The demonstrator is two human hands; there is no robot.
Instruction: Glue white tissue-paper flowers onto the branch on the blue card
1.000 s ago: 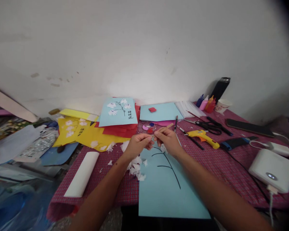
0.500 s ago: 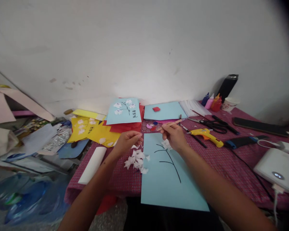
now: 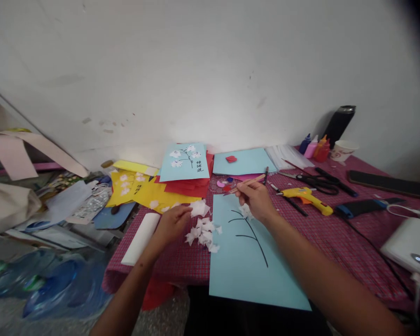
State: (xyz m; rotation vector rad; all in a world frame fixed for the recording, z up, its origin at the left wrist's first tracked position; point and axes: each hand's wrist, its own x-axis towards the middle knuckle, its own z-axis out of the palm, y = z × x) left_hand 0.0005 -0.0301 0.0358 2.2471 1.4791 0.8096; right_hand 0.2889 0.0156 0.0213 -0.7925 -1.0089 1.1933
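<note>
Between the fingertips of my left hand (image 3: 173, 223) is a small piece of thin white paper (image 3: 199, 208). Just below it lies a loose heap of crumpled white paper pieces (image 3: 203, 232), some reaching over the edge of a light blue sheet (image 3: 259, 284). My right hand (image 3: 257, 200) is closed around a thin wooden stick (image 3: 249, 182), whose narrow end points left and down above the sheet's top. A black branch (image 3: 254, 236) is drawn on this sheet. Beneath my right hand, a white paper cluster (image 3: 245, 212) sits at a branch tip, partly hidden.
A blue card with white flowers (image 3: 184, 161) rests on red paper (image 3: 192, 185) at the back. To the right lie a yellow glue gun (image 3: 308, 196), black scissors (image 3: 318, 183) and a white power bank (image 3: 411, 247). A white paper roll (image 3: 140, 239) is at the left edge.
My left hand has drawn back slightly left and down, and the white paper piece now shows clearly in its fingers. My right hand keeps the stick over the sheet. The view has shifted slightly.
</note>
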